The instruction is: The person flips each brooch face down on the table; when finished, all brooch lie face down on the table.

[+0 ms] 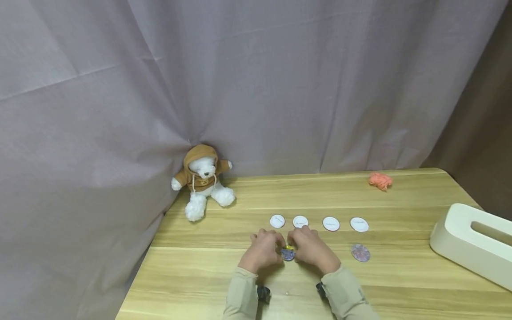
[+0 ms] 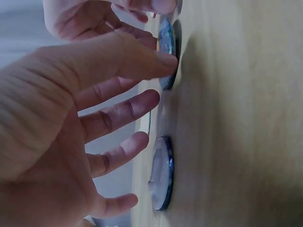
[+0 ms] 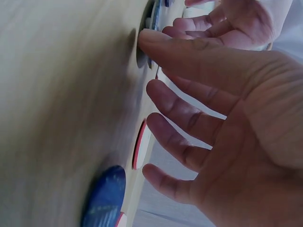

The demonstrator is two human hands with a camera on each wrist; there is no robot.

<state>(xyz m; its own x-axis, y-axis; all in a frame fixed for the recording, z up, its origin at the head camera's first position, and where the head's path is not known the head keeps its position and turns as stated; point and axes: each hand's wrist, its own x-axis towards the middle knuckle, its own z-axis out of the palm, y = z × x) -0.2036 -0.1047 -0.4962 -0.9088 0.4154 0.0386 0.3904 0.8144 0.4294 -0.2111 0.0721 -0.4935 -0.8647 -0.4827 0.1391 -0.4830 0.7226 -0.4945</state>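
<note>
A small round disc (image 1: 288, 254) with a blue and yellow picture lies between my two hands, low over the wooden table. My left hand (image 1: 265, 250) pinches its left edge with thumb and index finger, the other fingers spread. From the opposite side my right hand (image 1: 312, 249) pinches the right edge, thumb nearest the camera. In the left wrist view the disc (image 2: 166, 45) is seen nearly edge-on and tilted, with its shadow beside it. Beyond the hands lie white discs (image 1: 277, 221) in a row, with small writing. A purplish patterned disc (image 1: 361, 252) lies to the right.
A white plush bear (image 1: 202, 178) in a brown hoodie sits at the table's back left. Coral yarn (image 1: 380, 181) lies at the back right. A cream box with a slot (image 1: 472, 242) stands at the right edge. Grey curtain (image 1: 280, 89) hangs behind the table.
</note>
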